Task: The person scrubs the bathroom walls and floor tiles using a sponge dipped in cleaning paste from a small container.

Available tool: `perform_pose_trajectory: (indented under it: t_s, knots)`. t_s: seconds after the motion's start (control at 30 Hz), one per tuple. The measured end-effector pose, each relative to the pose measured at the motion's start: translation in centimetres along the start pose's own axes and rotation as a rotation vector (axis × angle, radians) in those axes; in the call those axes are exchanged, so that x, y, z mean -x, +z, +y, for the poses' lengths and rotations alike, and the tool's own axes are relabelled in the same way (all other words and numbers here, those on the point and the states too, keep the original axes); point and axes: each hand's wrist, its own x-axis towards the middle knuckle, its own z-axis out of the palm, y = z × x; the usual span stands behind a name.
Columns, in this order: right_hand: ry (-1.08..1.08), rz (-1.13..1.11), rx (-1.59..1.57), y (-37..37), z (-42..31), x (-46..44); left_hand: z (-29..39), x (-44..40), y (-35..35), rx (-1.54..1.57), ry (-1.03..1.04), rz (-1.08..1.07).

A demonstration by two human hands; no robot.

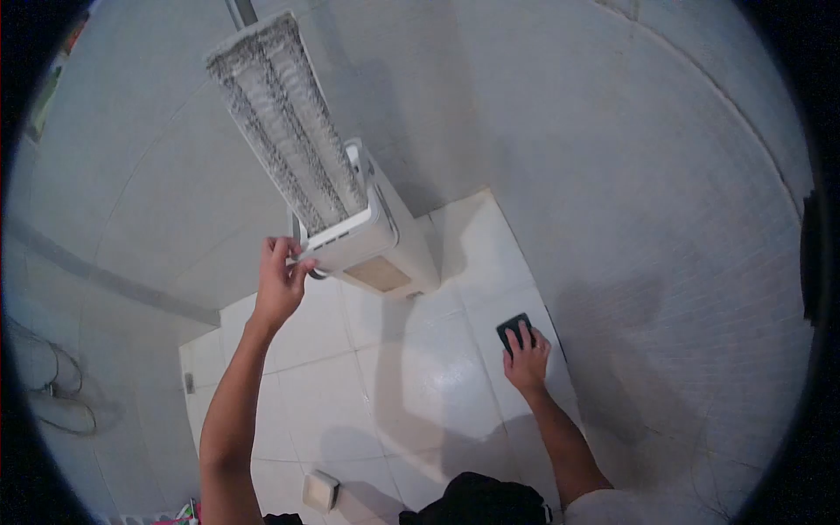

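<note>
A flat mop (289, 122) with a grey-and-white striped pad stands with its head in a tall white mop bucket (394, 241), its pad facing me. My left hand (284, 271) is closed at the bucket's near left corner, the fingers pinching its rim or handle; the exact grip is partly hidden. Low on the right, my right hand (528, 357) is closed over a small dark rectangular block (514, 330) against the white tiled floor (420, 367). What kind of block it is I cannot make out.
Grey walls (560, 131) meet the floor close behind the bucket and to the right. A small pale square container (321, 492) is on the floor near me. Thin hoses or cables (61, 385) hang at the left wall. A drain (188, 382) lies at the floor's left edge.
</note>
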Motion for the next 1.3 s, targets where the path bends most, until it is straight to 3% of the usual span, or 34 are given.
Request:
perform_pose_trajectory:
  t_s: [0.1,0.13,0.2,0.27,0.33,0.4,0.53,0.57,0.63,0.67,0.73,0.8,0.9,0.97,1.0,1.07,1.1,1.13,1.2,1.27,1.3]
  knots:
    - [0.041,-0.062,-0.027,-0.4,3.7,-0.8,1.0,-0.2,-0.6,-0.129,-0.037,-0.021]
    - [0.054,-0.087,-0.055,-0.9,4.4,-0.6,0.1,0.2,-0.6,-0.029,-0.035,0.003]
    - [0.063,-0.096,-0.041,-1.1,6.5,-0.6,1.1,-0.1,-0.9,-0.097,-0.15,-0.03]
    - [0.084,-0.105,-0.095,-0.8,6.6,-0.5,0.9,-0.3,-2.4,-0.272,-0.101,-0.105]
    - [0.049,-0.026,-0.069,0.0,6.5,0.0,6.9,-1.2,-4.1,-0.504,-0.149,0.013]
    - [0.049,-0.009,-0.066,0.4,5.9,-0.4,9.0,-3.8,-4.8,-0.466,-0.076,0.339]
    - [0.046,-0.024,-0.077,-0.1,6.1,-0.3,17.8,-11.2,-6.6,-0.512,0.276,0.784]
    - [0.045,-0.026,-0.081,-0.2,6.3,-0.4,20.1,-12.2,-6.9,-0.516,0.275,0.782]
    - [0.03,-0.022,-0.094,-0.3,6.6,-0.5,23.3,-13.1,-6.7,-0.481,0.631,0.77]
    - [0.049,-0.045,-0.083,-0.3,6.6,-0.5,23.4,-12.5,-5.6,-0.46,0.62,0.748]
    - [0.022,-0.028,-0.073,-0.6,6.7,-1.0,23.0,-9.1,-2.4,-0.207,0.698,0.343]
    - [0.071,-0.039,-0.059,-0.8,6.3,-1.7,20.4,-3.0,3.7,0.104,0.486,-0.035]
    - [0.154,-0.073,-0.039,-2.0,4.5,-2.1,13.0,7.6,11.8,-0.212,0.016,-0.632]
    - [0.202,-0.134,-0.077,-2.2,4.1,-1.5,6.4,13.4,17.8,-0.223,-0.238,-0.778]
    - [0.175,-0.118,-0.043,-2.0,3.9,-0.5,6.2,14.6,19.2,-0.194,-0.227,-0.792]
    - [0.113,-0.175,-0.145,-2.3,4.3,-0.4,5.9,16.3,21.7,-0.249,-0.818,-0.854]
    - [0.168,-0.16,-0.244,-2.4,4.6,-0.9,3.8,17.1,23.3,-0.071,-0.964,-0.932]
    - [0.174,-0.162,-0.22,-1.6,5.0,-2.2,4.3,17.5,24.1,-0.049,-0.953,-0.943]
    - [0.369,0.099,-0.648,-0.1,5.1,-6.1,5.9,17.2,24.9,-0.216,-1.077,-0.973]
    - [0.07,0.148,-0.514,-5.2,2.7,-14.3,4.9,17.0,25.8,-0.169,-1.106,-1.019]
    - [0.021,0.264,-0.505,-6.1,1.9,-19.3,4.6,17.1,26.1,-0.205,-1.121,-1.037]
